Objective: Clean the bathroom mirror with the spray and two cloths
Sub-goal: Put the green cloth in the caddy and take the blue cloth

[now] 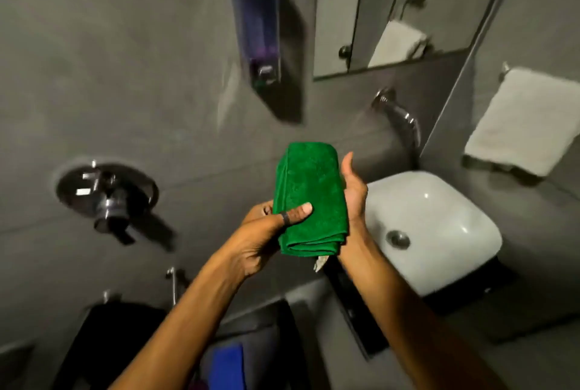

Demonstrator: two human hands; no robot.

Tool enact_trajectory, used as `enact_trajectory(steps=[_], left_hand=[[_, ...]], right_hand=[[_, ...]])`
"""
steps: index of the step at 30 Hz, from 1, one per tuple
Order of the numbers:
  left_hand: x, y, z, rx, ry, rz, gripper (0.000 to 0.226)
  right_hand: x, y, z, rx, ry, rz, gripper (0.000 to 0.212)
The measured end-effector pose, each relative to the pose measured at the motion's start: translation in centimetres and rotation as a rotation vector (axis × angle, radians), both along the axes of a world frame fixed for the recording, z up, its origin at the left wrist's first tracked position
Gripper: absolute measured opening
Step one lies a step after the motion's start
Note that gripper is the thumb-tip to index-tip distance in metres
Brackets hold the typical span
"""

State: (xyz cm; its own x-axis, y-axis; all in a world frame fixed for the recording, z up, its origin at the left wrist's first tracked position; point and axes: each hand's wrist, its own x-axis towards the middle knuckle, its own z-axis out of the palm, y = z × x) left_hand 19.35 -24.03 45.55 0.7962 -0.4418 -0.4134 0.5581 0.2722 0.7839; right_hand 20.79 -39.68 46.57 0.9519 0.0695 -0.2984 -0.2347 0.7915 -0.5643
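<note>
Grey bathroom walls [125,75] fill most of the head view, dim and slightly blurred. Nearest the camera, at the bottom edge, a blue item [227,364] lies on a dark surface; too blurred to identify. Left of it hangs a black cloth or towel [106,336].

Both bare forearms reach up from the lower edge and meet at centre frame. Left hand [266,232]: fingers curled under a folded green cloth [309,201], thumb pressed flat on its lower left face; a dark ring sits on the thumb. Right hand [353,191]: palm against the cloth's right edge, thumb pointing up, other fingers hidden behind the fabric. The cloth is held in the air between the two hands, folded into a long pad, folded edges showing at the bottom.

Just right of the hands, a white square basin [439,220] with a metal drain. Above it, a chrome wall spout [398,116]. Left of the hands, a round chrome mixer valve [106,195] on the wall.

Farther up: a wall-mounted dispenser [257,28], motion-blurred. Upper right: the mirror [445,6], reflecting a pale towel. A pale towel [521,122] hangs on a rail at the right edge.
</note>
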Motion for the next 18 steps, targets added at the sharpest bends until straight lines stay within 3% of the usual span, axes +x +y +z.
enact_trajectory(steps=[2, 4, 8, 10, 14, 18], left_hand=[[-1.4, 1.5, -4.6, 0.052, 0.066, 0.026, 0.016], [-3.8, 2.7, -10.4, 0.11, 0.151, 0.06, 0.02], [-8.5, 3.9, -19.1, -0.006, 0.462, 0.206, 0.041], [-11.8, 4.4, -24.9, -0.018, 0.591, 0.315, 0.035], [-16.9, 5.0, -35.1, 0.034, 0.756, 0.561, 0.037], [-19.6, 6.1, -43.7, 0.149, 0.778, 0.718, 0.046]], right_hand=[[-0.9, 1.5, -4.3, -0.065, 0.079, 0.092, 0.072], [-2.1, 2.0, -10.3, -0.161, 0.243, 0.19, 0.065], [-4.5, 3.3, -19.2, -0.326, 0.4, 0.284, 0.04], [-6.0, 4.8, -25.1, -0.36, 0.468, 0.331, 0.033], [-7.2, 7.2, -36.5, -0.448, 0.588, 0.409, 0.045], [-6.8, 9.5, -46.4, -0.707, 0.654, 0.36, 0.062]])
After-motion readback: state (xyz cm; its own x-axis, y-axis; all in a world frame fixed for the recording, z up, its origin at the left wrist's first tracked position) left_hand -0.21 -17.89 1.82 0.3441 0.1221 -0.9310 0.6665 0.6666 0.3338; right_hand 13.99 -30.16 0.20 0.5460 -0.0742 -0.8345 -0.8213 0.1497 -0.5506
